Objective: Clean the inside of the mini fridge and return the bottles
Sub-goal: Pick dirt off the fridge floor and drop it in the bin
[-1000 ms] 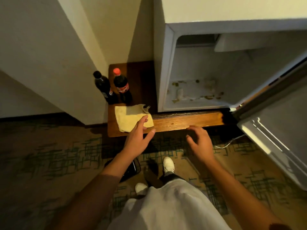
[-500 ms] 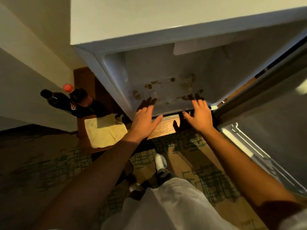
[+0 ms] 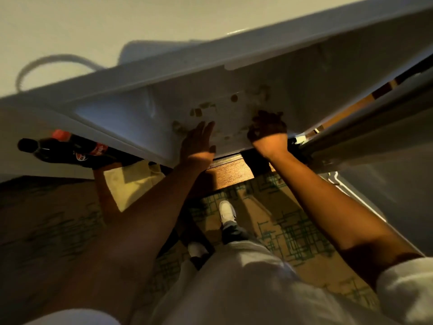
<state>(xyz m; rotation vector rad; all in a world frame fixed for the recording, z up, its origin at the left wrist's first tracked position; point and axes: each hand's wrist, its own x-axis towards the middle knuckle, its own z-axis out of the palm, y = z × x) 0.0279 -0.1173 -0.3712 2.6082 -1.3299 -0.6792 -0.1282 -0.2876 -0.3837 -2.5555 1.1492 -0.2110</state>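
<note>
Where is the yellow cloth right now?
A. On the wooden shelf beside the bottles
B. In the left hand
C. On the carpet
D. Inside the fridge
A: the yellow cloth lies on the wooden shelf below the two bottles, while both hands reach into the fridge without it.

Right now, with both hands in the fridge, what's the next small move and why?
Probably draw the left hand back for the cloth. Brown stains still spot the fridge floor, both hands look empty, though the right hand is in shadow, and the cloth lies outside beside the bottles.
</note>
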